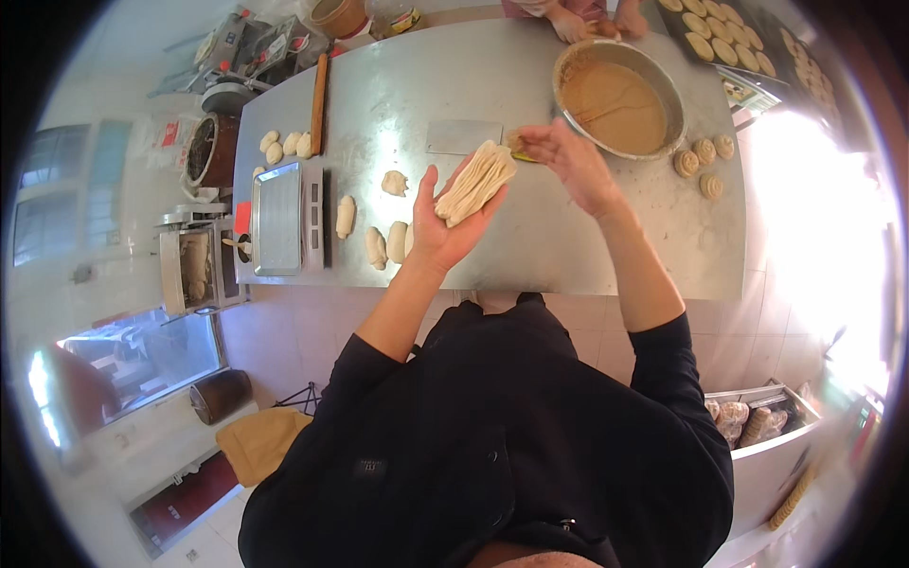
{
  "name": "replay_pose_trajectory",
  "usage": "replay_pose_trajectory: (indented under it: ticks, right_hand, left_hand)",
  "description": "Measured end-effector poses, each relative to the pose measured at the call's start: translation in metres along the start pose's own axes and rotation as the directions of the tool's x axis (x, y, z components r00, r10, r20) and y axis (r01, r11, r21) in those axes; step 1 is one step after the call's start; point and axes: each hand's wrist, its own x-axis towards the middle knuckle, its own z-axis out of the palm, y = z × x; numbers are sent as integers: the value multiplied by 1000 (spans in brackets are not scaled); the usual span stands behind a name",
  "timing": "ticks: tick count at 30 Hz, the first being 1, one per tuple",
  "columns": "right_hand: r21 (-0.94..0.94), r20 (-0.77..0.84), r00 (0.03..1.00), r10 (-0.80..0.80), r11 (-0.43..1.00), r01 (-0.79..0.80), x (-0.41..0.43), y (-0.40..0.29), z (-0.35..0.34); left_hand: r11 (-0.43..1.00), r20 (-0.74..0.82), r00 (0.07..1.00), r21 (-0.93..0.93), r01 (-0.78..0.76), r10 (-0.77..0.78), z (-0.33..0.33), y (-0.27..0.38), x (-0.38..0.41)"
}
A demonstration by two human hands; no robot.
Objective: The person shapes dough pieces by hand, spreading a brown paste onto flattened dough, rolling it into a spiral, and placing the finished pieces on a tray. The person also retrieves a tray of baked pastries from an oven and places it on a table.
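A pleated strip of dough (pixel 477 183), folded into many thin layers, rests across the palm of my left hand (pixel 444 220). My left thumb stands up beside it while the fingers support it from below. My right hand (pixel 574 167) is raised just right of the dough's far end, fingers apart and nothing seen in it. Under and behind its fingertips lies a small item with a yellow edge (pixel 524 156), mostly hidden. A flat metal dough scraper (pixel 465 136) lies on the steel table (pixel 497 71) beyond the dough.
A large metal bowl of brown paste (pixel 618 106) stands far right, with coiled dough pieces (pixel 699 160) beside it. Dough rolls (pixel 387 245), a torn dough lump (pixel 395 183), a metal tray (pixel 277 220) and a rolling pin (pixel 320 105) lie left. Another person's hands (pixel 572 27) are at the far edge.
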Motion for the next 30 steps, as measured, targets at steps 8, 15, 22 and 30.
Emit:
replay_pose_trajectory:
  ticks: [8,15,22,30]
  right_hand:
    - [-872,143,830,-539,328,364,-68,51,125]
    - [-781,245,902,-355,480,400,-96,31,196]
    - [-870,96,904,-416,407,279,-63,44,202]
    - [-721,49,911,-409,617,316,-44,20,218]
  left_hand:
    - [941,38,997,336,47,-64,1,19,-21]
    - [918,54,998,392,-56,37,-5,45,-44]
    - [938,129,988,326,-119,81,-4,67,-60]
    - [938,137,986,319,-136,97,0,79,-65]
